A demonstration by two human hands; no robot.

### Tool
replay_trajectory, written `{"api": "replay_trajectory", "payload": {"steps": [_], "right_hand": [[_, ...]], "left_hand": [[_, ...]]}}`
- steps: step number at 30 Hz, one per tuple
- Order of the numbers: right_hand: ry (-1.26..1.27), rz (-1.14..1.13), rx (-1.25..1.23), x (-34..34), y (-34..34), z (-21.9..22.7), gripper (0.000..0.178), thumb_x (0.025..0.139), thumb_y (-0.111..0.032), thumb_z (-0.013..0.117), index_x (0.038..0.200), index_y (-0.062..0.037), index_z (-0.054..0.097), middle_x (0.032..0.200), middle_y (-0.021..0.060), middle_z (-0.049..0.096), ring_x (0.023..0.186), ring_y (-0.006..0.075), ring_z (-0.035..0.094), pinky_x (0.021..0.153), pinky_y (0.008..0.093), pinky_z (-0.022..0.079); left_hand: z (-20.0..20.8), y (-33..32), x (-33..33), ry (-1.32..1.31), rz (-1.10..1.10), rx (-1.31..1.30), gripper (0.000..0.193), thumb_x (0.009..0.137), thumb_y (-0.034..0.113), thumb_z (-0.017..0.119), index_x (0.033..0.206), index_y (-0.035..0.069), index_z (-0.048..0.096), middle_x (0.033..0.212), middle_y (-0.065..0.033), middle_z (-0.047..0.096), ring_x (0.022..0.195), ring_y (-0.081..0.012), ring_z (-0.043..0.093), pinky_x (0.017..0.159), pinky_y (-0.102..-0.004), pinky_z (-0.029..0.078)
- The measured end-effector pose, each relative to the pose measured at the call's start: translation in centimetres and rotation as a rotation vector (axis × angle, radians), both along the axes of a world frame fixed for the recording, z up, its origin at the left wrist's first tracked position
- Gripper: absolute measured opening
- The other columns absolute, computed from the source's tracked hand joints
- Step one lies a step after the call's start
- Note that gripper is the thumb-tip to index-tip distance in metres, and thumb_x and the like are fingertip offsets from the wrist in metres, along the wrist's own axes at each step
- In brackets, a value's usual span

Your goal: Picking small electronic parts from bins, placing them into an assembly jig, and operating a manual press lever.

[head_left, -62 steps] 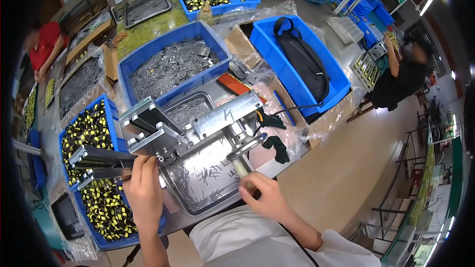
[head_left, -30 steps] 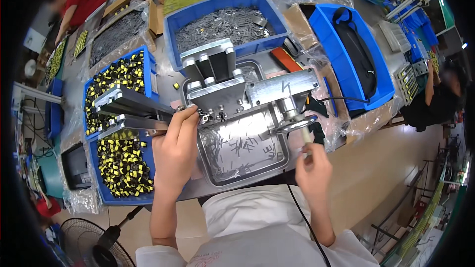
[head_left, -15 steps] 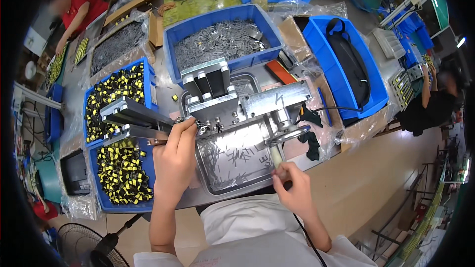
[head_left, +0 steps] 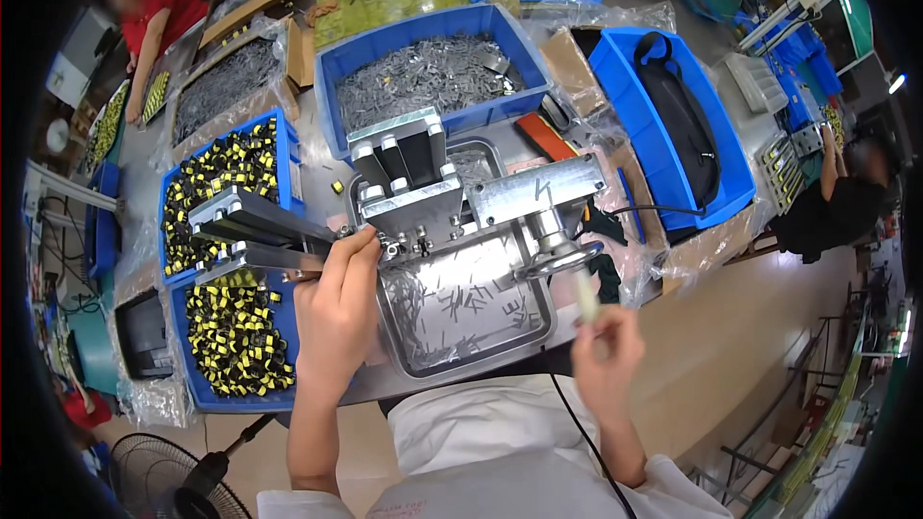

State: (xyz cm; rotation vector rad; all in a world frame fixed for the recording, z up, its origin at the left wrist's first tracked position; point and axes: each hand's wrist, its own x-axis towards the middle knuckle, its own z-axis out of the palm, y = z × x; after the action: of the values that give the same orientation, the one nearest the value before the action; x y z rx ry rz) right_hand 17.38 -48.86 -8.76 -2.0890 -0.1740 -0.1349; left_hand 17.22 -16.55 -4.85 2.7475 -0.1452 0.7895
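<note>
A metal hand-cranked fixture (head_left: 415,204) stands in front of me, with upright plates and a handwheel (head_left: 562,259) at its right end. My left hand (head_left: 335,312) has its fingers pressed together at the fixture's left side; whatever is between the fingertips is hidden. My right hand (head_left: 608,351), slightly blurred, is closed around the pale crank handle (head_left: 586,298) of the handwheel. Under the fixture lies a metal tray (head_left: 471,358) with thin grey strips scattered in it. Slanted metal rails (head_left: 260,231) reach left from the fixture over blue bins.
Blue bins of yellow-and-black parts (head_left: 238,338) stand at the left. Behind the fixture is a blue bin (head_left: 332,67) of grey metal pieces. A blue bin with a black bag (head_left: 678,125) stands right. A fan (head_left: 178,476) is at lower left; co-workers sit on both sides.
My right hand has swung the crank handle to the right, away from the tray's corner. My left hand stays at the fixture. The co-worker's arm at left has shifted.
</note>
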Motion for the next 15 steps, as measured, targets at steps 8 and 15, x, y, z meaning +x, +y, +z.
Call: {"api": "replay_trajectory", "payload": {"steps": [8,15], "right_hand": [[0.248,0.116,-0.026,0.1,1.7,-0.1,0.012,0.097,-0.003,0.068,0.1,-0.0024,0.057,0.078,0.0185,0.065,0.067,0.029,0.071,0.063,0.0369,0.055],[0.074,-0.181,-0.35,1.5,-1.3,0.6,0.011,0.097,-0.01,0.067,0.098,-0.0038,0.058,0.084,0.0222,0.066,0.071,0.037,0.068,0.066,0.0458,0.055]], "left_hand": [[-0.1,-0.7,0.4,0.051,0.063,-0.036,0.017,0.088,-0.005,0.078,0.104,0.0,0.073,0.103,-0.0092,0.075,0.079,-0.0271,0.074,0.066,-0.0361,0.054],[-0.2,-1.0,-0.5,0.109,0.018,-0.049,0.024,0.091,-0.009,0.069,0.114,-0.003,0.071,0.115,-0.0191,0.073,0.095,-0.0377,0.072,0.076,-0.0455,0.057]]}}
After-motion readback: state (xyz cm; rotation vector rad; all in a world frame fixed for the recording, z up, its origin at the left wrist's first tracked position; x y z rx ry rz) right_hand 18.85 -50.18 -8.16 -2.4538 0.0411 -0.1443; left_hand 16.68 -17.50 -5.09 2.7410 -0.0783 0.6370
